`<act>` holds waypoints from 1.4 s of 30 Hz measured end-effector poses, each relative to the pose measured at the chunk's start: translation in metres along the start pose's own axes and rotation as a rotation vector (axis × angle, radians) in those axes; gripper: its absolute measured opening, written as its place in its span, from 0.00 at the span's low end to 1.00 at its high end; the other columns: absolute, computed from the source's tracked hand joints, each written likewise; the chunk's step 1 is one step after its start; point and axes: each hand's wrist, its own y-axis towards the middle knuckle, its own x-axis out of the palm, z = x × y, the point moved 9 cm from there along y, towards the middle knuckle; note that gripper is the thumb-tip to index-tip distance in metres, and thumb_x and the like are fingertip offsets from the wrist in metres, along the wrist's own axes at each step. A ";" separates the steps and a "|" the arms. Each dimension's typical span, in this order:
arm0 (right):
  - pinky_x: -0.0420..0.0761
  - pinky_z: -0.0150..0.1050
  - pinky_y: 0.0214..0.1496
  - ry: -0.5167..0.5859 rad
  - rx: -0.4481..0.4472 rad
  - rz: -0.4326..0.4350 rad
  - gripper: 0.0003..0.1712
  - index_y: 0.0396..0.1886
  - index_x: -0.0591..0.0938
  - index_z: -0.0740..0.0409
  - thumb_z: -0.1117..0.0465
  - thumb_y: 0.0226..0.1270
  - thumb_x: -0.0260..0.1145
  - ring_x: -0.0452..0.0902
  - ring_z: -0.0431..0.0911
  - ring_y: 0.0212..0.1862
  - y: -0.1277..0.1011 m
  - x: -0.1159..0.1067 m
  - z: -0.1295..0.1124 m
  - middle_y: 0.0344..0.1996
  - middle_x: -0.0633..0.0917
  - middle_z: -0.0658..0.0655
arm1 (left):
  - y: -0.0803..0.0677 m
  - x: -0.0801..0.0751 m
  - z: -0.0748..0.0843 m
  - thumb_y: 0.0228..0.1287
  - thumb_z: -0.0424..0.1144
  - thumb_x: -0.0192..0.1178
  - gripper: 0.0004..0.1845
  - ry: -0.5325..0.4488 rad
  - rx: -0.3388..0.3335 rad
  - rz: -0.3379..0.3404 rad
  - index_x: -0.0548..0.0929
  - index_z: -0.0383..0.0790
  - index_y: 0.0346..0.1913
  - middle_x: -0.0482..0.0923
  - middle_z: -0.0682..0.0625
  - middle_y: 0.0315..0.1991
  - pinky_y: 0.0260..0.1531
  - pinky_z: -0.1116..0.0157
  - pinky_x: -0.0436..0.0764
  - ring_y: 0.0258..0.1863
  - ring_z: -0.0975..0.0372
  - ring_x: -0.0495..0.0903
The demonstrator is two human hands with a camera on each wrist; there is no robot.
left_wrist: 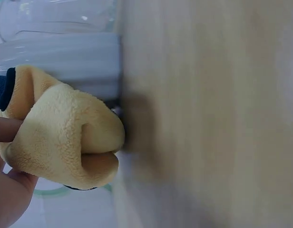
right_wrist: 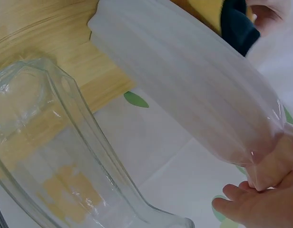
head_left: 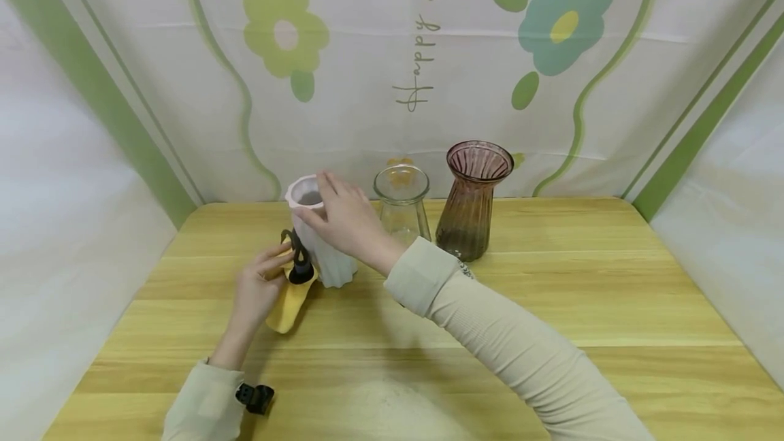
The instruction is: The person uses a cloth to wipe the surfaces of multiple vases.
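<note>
A: Where's the white vase (head_left: 318, 240)?
B: On the bench (head_left: 551, 305), toward the far edge, left of centre. Right hand (head_left: 343, 216) grips its rim from above, fingers curled over the mouth. Hand hides pt of the rim and upper body in the head view.
A: And the left?
B: Left hand (head_left: 260, 288) holds a yellow cloth (head_left: 289, 298) w/ a dark trim, pressed against the vase's left side near the base. Fingers curled round the cloth. In the left wrist view only fingertips show at the frame edge; cloth fills most of it, rest is blurred.
A: Other stuff?
B: Clear glass vase (head_left: 402, 204) just right of the white one, partly behind the right hand; whether they touch, can't tell. Purple ribbed vase (head_left: 473, 199) right of that, near the far edge. Right wrist view cuts the clear vase off at the bottom; the white vase's base is out of frame. Small black object (head_left: 255, 398) by the left sleeve, near the bench's near edge – can't make out what.
</note>
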 end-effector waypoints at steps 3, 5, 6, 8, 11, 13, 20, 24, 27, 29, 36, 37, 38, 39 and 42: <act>0.52 0.45 0.79 0.009 0.002 0.007 0.43 0.76 0.52 0.59 0.39 0.72 0.49 0.52 0.50 0.76 0.000 0.000 0.000 0.75 0.57 0.59 | -0.002 0.005 -0.005 0.48 0.12 0.51 0.22 0.017 0.002 -0.019 0.83 0.27 0.47 0.79 0.38 0.55 0.48 0.91 0.66 0.59 0.44 0.75; 0.53 0.46 0.79 0.001 0.000 0.008 0.43 0.75 0.53 0.59 0.38 0.72 0.49 0.53 0.51 0.76 0.001 -0.001 0.000 0.75 0.58 0.60 | -0.003 0.006 -0.007 0.48 0.12 0.51 0.23 0.015 0.008 -0.022 0.83 0.27 0.47 0.79 0.37 0.55 0.45 0.93 0.64 0.59 0.43 0.75; 0.54 0.46 0.79 -0.006 -0.004 0.007 0.43 0.75 0.53 0.59 0.38 0.71 0.49 0.54 0.51 0.76 0.001 -0.001 0.000 0.75 0.58 0.59 | -0.003 0.006 -0.007 0.48 0.12 0.51 0.23 0.021 0.014 -0.021 0.83 0.27 0.47 0.79 0.37 0.55 0.45 0.94 0.63 0.59 0.43 0.75; 0.56 0.47 0.78 -0.023 -0.018 -0.005 0.44 0.75 0.54 0.59 0.37 0.71 0.49 0.55 0.52 0.75 0.002 -0.002 0.001 0.75 0.59 0.59 | -0.003 0.006 -0.008 0.49 0.12 0.51 0.23 0.022 0.015 -0.023 0.83 0.27 0.48 0.79 0.37 0.56 0.46 0.94 0.62 0.60 0.43 0.74; 0.57 0.47 0.77 -0.050 -0.072 -0.045 0.43 0.75 0.54 0.58 0.37 0.71 0.48 0.53 0.52 0.76 0.006 -0.003 0.002 0.75 0.58 0.58 | -0.003 0.005 -0.007 0.50 0.13 0.51 0.23 0.025 0.003 -0.032 0.82 0.28 0.50 0.78 0.38 0.58 0.55 0.83 0.71 0.62 0.44 0.73; 0.54 0.47 0.79 -0.058 -0.107 -0.092 0.42 0.76 0.53 0.57 0.37 0.72 0.47 0.50 0.52 0.77 0.009 -0.002 0.004 0.76 0.55 0.58 | -0.003 0.002 -0.006 0.51 0.13 0.51 0.24 0.010 -0.013 -0.035 0.81 0.28 0.51 0.76 0.38 0.59 0.62 0.68 0.73 0.64 0.44 0.71; 0.46 0.47 0.80 -0.048 -0.147 -0.205 0.41 0.76 0.48 0.58 0.40 0.75 0.43 0.43 0.52 0.78 0.013 0.002 0.009 0.77 0.49 0.58 | 0.002 -0.017 0.004 0.51 0.14 0.50 0.26 -0.097 -0.088 0.051 0.80 0.31 0.54 0.74 0.41 0.63 0.70 0.52 0.66 0.66 0.50 0.68; 0.46 0.45 0.80 -0.035 -0.146 -0.194 0.42 0.76 0.48 0.58 0.39 0.74 0.44 0.44 0.51 0.78 0.011 0.001 0.008 0.77 0.49 0.57 | 0.005 -0.026 0.014 0.53 0.17 0.51 0.26 -0.116 -0.090 0.116 0.81 0.36 0.55 0.74 0.46 0.63 0.70 0.59 0.66 0.66 0.57 0.69; 0.47 0.46 0.80 -0.036 -0.138 -0.177 0.42 0.77 0.48 0.56 0.38 0.73 0.44 0.45 0.50 0.78 0.010 -0.001 0.009 0.77 0.51 0.56 | 0.009 -0.027 0.022 0.55 0.19 0.52 0.26 -0.102 -0.066 0.123 0.81 0.38 0.56 0.75 0.48 0.63 0.69 0.64 0.67 0.66 0.59 0.69; 0.48 0.47 0.80 -0.045 -0.127 -0.164 0.42 0.77 0.48 0.55 0.37 0.73 0.44 0.46 0.50 0.78 0.010 -0.002 0.010 0.77 0.52 0.56 | 0.012 -0.025 0.026 0.56 0.19 0.52 0.25 -0.098 -0.055 0.108 0.81 0.38 0.56 0.75 0.48 0.63 0.69 0.63 0.67 0.66 0.59 0.68; 0.50 0.46 0.80 -0.084 -0.092 -0.115 0.43 0.76 0.52 0.59 0.36 0.73 0.44 0.49 0.52 0.77 0.008 -0.004 0.010 0.76 0.54 0.57 | 0.019 -0.014 0.023 0.55 0.18 0.52 0.25 -0.121 -0.052 -0.023 0.77 0.29 0.57 0.71 0.41 0.66 0.71 0.47 0.62 0.69 0.48 0.65; 0.50 0.46 0.80 -0.091 -0.086 -0.109 0.43 0.76 0.52 0.59 0.36 0.73 0.44 0.50 0.52 0.77 0.008 -0.004 0.010 0.76 0.55 0.57 | 0.018 -0.011 0.019 0.55 0.18 0.53 0.25 -0.109 -0.053 -0.059 0.76 0.28 0.58 0.70 0.40 0.66 0.70 0.46 0.61 0.69 0.46 0.64; 0.50 0.46 0.80 -0.097 -0.079 -0.105 0.43 0.76 0.52 0.58 0.36 0.73 0.43 0.50 0.52 0.77 0.008 -0.004 0.010 0.76 0.55 0.57 | 0.017 -0.007 0.016 0.55 0.18 0.53 0.25 -0.094 -0.052 -0.095 0.76 0.27 0.58 0.70 0.39 0.66 0.70 0.44 0.61 0.69 0.44 0.63; 0.50 0.45 0.80 -0.104 -0.074 -0.100 0.43 0.76 0.52 0.58 0.36 0.72 0.43 0.50 0.52 0.77 0.008 -0.004 0.010 0.76 0.55 0.57 | 0.016 -0.004 0.012 0.55 0.18 0.53 0.25 -0.070 -0.047 -0.125 0.76 0.27 0.58 0.70 0.38 0.66 0.69 0.43 0.62 0.69 0.43 0.63; 0.50 0.45 0.80 -0.106 -0.062 -0.093 0.43 0.76 0.51 0.58 0.36 0.73 0.43 0.51 0.52 0.77 0.008 -0.003 0.010 0.76 0.55 0.57 | 0.011 0.005 0.001 0.54 0.16 0.53 0.24 -0.022 -0.023 -0.184 0.76 0.26 0.57 0.70 0.36 0.65 0.67 0.43 0.64 0.68 0.40 0.64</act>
